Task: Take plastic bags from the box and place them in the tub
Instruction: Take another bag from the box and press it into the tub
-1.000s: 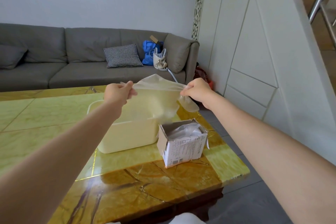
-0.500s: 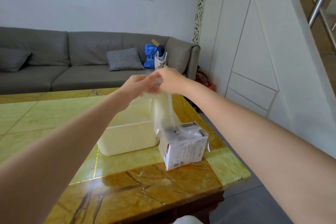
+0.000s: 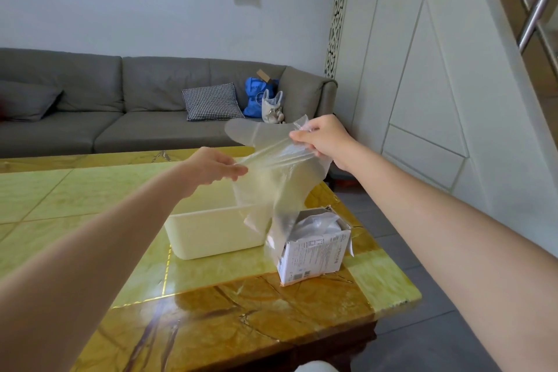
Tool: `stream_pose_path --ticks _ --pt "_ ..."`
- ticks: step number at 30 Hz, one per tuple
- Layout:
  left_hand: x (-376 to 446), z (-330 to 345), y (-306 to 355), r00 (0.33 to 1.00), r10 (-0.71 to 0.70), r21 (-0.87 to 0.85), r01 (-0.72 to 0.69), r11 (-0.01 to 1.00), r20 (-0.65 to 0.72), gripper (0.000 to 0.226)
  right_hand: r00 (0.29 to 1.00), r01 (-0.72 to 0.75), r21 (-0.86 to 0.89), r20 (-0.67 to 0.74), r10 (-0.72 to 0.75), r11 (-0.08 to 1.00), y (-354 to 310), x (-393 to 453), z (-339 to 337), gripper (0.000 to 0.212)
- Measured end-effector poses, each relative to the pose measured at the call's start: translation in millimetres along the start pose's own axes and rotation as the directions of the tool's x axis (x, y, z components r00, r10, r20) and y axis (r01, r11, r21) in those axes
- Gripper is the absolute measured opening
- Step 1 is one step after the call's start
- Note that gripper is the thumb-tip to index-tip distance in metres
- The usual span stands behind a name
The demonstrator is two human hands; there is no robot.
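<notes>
The clear plastic bag (image 3: 271, 178) hangs in the air at the centre of the frame, stretched between two hands along its top edge and trailing downward. That top edge is its taut axis: it runs from lower left to upper right, since the left hand (image 3: 211, 167) pinches one end low and the right hand (image 3: 324, 139) pinches the other end higher and further right. The fingers (image 3: 297, 136) of the right hand are curled tight on a gathered corner; the left hand's fingers close on the film with the stretch lines fanning from them. A loose flap lifts toward the upper left of the right hand.

The bag's lower end drapes down to the open box (image 3: 314, 246), and I cannot tell whether it has come free of the bags left inside or is only hanging in front of them. The white tub (image 3: 208, 235) stands just beside the box, to its left in the frame, directly below the left hand. So the tub lies down and left of the bag, and the left hand is the nearer one to it; by my judgement the move ahead is to carry the film leftward and lower it past the rim.

Both box and tub stand near the right end of the yellow-green stone surface (image 3: 90, 190). Beyond it, a grey sofa (image 3: 120, 106) runs across the upper left of the frame.
</notes>
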State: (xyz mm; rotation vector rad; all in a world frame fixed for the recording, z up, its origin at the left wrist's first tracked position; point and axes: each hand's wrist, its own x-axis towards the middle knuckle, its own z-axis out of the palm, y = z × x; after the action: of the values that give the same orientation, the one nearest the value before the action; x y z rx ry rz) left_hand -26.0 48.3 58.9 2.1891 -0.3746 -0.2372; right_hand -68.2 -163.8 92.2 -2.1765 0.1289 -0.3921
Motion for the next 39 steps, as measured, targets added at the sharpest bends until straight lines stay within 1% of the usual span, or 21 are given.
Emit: stream_pose_path --ticks 4,7,10,13,15,16,18,20,22,23,24,25,27,28,29,30,31,32,34,36,39 --pt "6.9 -3.4 -2.7 0.993 -0.067 -0.094 0.058 0.994 -0.093 0.017 0.998 -0.026 0.094 -0.056 0.032 0.995 1.4 4.2 7.7 0.023" --pt "12.8 -17.3 -8.5 0.977 -0.114 -0.215 0.074 0.974 -0.18 0.012 0.982 0.045 0.121 -0.186 -0.022 0.992 -6.2 13.8 21.4 0.039" --pt "18.5 -39.5 -13.2 0.95 -0.118 -0.438 -0.021 0.899 -0.288 0.005 0.951 0.111 0.16 -0.302 -0.058 0.981 -13.2 25.9 40.8 0.042" --pt "28.8 -61.2 -16.1 0.897 -0.163 -0.606 -0.135 0.784 -0.41 0.009 0.967 0.139 0.222 -0.241 -0.084 0.965 -21.6 35.8 66.6 0.037" --pt "36.2 -68.7 -20.5 0.878 -0.228 -0.684 -0.142 0.716 -0.421 0.003 0.978 0.148 0.246 -0.18 -0.104 0.958 -21.4 42.1 83.4 0.036" --pt "40.2 -70.3 -25.8 0.872 -0.264 -0.698 -0.116 0.707 -0.412 0.009 0.981 0.137 0.233 -0.167 -0.099 0.963 -18.6 47.2 92.6 0.035" --pt "46.2 -68.1 -40.3 0.863 -0.308 -0.654 -0.034 0.755 -0.401 0.011 0.983 0.098 0.159 -0.169 -0.07 0.982 -8.2 56.8 108.2 0.032" --pt "53.2 -62.8 -56.7 0.861 -0.318 -0.571 0.04 0.82 -0.396 0.01 0.987 0.047 0.053 -0.155 -0.038 0.997 4.6 67.0 121.3 0.019" --pt "61.1 -59.1 -72.6 0.867 -0.339 -0.514 0.116 0.85 -0.365 0.012 0.995 -0.005 -0.122 -0.098 -0.007 0.993 15.9 73.4 130.8 0.008" --pt "64.9 -58.5 -78.4 0.867 -0.359 -0.478 0.166 0.863 -0.347 0.011 0.998 -0.021 -0.213 -0.06 0.008 0.977 21.1 76.7 135.3 0.011" --pt "68.0 -58.4 -83.4 0.862 -0.358 -0.363 0.225 0.904 -0.359 0.009 0.999 -0.028 -0.292 -0.024 0.022 0.956 25.8 79.3 139.8 0.014" --pt "70.3 -58.3 -88.4 0.854 -0.308 -0.139 0.275 0.951 -0.42 0.012 1.0 -0.027 -0.353 0.003 0.03 0.935 29.7 81.0 144.2 0.016" --pt "73.6 -55.4 -93.6 0.862 -0.052 0.293 0.228 0.929 -0.504 0.023 0.999 -0.003 -0.447 0.038 0.022 0.894 36.2 84.7 153.1 0.013" --pt "73.0 -51.5 -91.8 0.892 0.075 0.412 0.129 0.902 -0.445 0.027 0.998 0.013 -0.494 0.056 0.017 0.869 38.4 85.7 156.2 0.013" --pt "71.5 -46.2 -91.3 0.933 0.168 0.488 0.009 0.873 -0.318 0.026 0.997 0.036 -0.54 0.08 0.009 0.841 40.6 86.1 161.9 0.023" --pt "70.7 -39.1 -87.5 0.967 0.212 0.542 -0.104 0.834 -0.141 0.024 0.994 0.056 -0.59 0.105 0.008 0.805 41.9 85.8 163.7 0.034" --pt "70.5 -31.0 -86.1 0.982 0.186 0.58 -0.178 0.795 0.046 0.025 0.991 0.077 -0.634 0.134 0.011 0.77 43.2 85.1 166.9 0.043" --pt "70.3 -23.2 -84.2 0.974 0.101 0.617 -0.208 0.759 0.204 0.028 0.987 0.097 -0.667 0.16 0.016 0.738 44.0 83.7 169.2 0.047" --pt "76.1 -10.4 -85.1 0.911 -0.124 0.704 -0.212 0.678 0.394 0.035 0.977 0.128 -0.707 0.211 0.035 0.696 45.7 82.0 171.9 0.046" --pt "83.8 -3.3 -92.3 0.834 -0.308 0.759 -0.187 0.624 0.458 0.042 0.962 0.161 -0.732 0.266 0.06 0.662 46.5 80.5 173.1 0.041" --pt "90.4 0.3 -100.3 0.79 -0.395 0.783 -0.166 0.599 0.469 0.048 0.936 0.215 -0.762 0.339 0.093 0.611 44.2 75.2 171.2 0.035"
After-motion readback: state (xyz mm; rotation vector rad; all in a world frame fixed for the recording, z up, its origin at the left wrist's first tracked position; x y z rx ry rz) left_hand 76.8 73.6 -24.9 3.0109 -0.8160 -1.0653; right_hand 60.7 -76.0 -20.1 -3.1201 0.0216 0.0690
